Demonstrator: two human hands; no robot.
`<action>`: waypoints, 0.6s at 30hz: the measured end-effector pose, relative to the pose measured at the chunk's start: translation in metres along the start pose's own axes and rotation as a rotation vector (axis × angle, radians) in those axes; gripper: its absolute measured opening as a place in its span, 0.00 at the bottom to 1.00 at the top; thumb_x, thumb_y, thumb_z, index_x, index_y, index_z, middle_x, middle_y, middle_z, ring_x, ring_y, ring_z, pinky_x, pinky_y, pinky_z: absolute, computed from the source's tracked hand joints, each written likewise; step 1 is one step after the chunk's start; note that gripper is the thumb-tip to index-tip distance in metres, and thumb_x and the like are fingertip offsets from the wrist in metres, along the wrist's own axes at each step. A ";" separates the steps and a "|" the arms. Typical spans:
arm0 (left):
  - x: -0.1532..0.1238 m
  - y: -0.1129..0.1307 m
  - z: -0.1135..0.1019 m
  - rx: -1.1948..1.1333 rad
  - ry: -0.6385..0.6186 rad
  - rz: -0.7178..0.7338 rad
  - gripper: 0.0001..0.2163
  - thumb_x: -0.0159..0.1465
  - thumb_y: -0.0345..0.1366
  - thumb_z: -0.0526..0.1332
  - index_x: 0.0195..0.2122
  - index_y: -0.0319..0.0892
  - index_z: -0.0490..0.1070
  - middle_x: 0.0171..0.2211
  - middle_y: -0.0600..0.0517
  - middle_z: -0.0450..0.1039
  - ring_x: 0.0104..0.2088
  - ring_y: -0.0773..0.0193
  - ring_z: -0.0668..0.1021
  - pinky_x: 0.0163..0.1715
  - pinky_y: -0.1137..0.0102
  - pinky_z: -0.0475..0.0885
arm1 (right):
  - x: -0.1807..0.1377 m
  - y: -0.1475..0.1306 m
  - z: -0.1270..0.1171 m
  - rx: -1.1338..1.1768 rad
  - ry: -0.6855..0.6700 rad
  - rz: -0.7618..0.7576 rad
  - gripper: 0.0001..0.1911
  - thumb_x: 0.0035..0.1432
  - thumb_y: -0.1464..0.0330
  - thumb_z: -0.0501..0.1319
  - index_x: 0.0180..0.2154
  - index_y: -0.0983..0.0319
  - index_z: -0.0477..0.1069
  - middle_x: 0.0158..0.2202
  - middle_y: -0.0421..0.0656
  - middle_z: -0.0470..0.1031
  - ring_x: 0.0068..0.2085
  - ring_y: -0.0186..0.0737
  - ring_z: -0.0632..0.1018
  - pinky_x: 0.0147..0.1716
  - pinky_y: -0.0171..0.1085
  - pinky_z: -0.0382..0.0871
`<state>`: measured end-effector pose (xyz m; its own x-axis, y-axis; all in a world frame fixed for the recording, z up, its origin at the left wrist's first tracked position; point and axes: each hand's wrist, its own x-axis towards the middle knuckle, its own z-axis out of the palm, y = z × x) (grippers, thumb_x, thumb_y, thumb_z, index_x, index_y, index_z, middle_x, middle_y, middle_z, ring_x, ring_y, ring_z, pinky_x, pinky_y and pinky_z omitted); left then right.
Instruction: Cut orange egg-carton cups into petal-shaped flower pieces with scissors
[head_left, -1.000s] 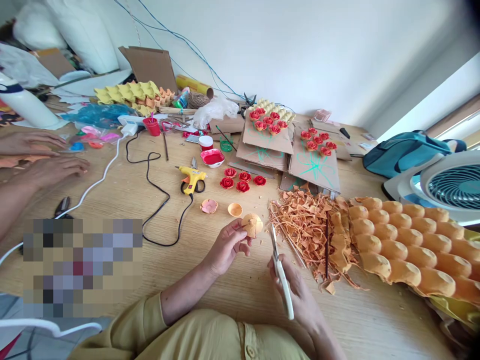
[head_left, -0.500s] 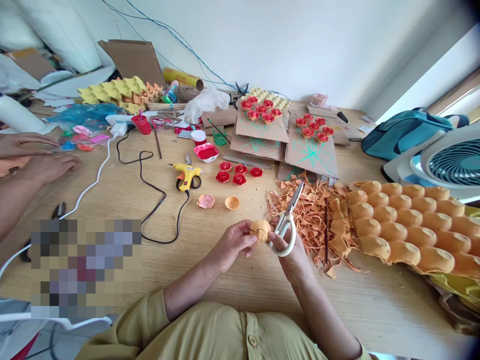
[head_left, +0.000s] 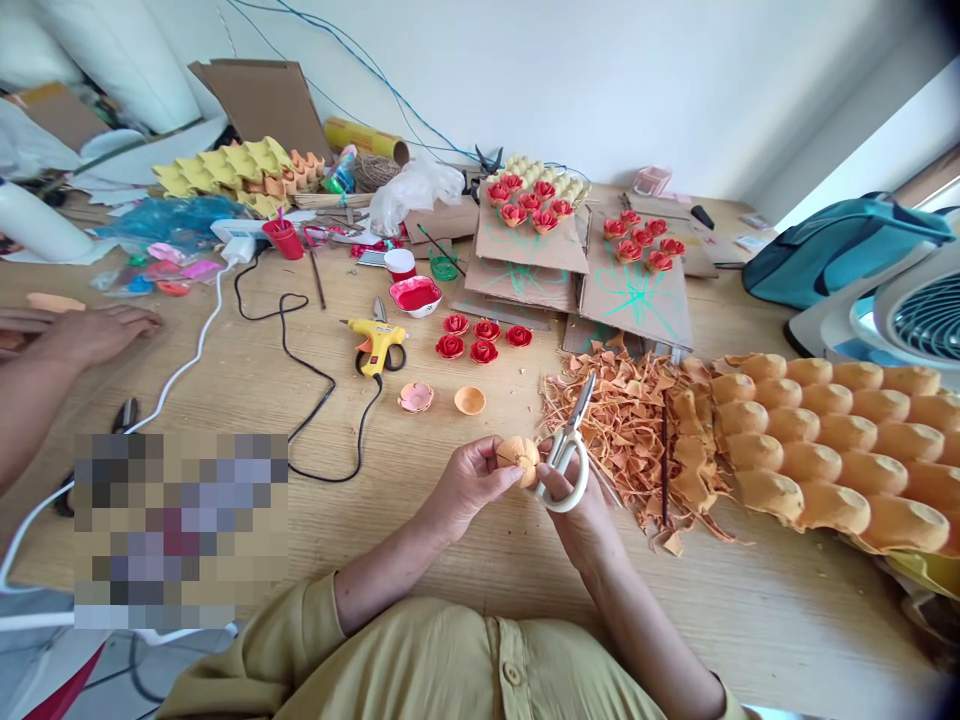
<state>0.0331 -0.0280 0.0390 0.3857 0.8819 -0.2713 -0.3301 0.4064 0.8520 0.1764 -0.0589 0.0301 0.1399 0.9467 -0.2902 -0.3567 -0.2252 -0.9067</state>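
Between the thumb and fingers of my left hand point(head_left: 471, 482) is an orange egg carton cup point(head_left: 517, 458), with slits cut in its side. My right hand point(head_left: 579, 505) grips white-handled scissors point(head_left: 568, 455); their blades point up and away from me, beside the cup. Right-hand fingertips are close to the cup; whether they touch it I cannot tell. Beyond my hands lie a loose orange cup point(head_left: 470, 401) and a pinkish petal-cut cup point(head_left: 415, 397). Several red paper roses point(head_left: 484, 351) sit farther back.
Orange scraps point(head_left: 615, 430) are heaped right of the scissors, beside a large orange egg tray point(head_left: 832, 430). A yellow glue gun point(head_left: 377, 345) with a black cord lies left, near a bowl of red paint point(head_left: 416, 296). Another person's hand point(head_left: 105, 335) is at far left.
The cup has turned slightly in my left fingers, showing more of its rounded side. The scissors stay in my right hand. My view has shifted a little.
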 end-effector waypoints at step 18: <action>-0.004 0.000 0.003 0.008 -0.047 0.023 0.13 0.50 0.39 0.73 0.33 0.38 0.76 0.26 0.54 0.72 0.24 0.73 0.66 0.22 0.76 0.58 | -0.002 0.007 -0.002 0.022 -0.045 -0.037 0.21 0.48 0.57 0.70 0.40 0.57 0.67 0.31 0.39 0.70 0.32 0.40 0.72 0.35 0.40 0.68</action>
<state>0.0335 -0.0319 0.0416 0.4182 0.8787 -0.2302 -0.3329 0.3840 0.8612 0.1753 -0.0631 0.0240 0.1123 0.9638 -0.2419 -0.3722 -0.1849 -0.9096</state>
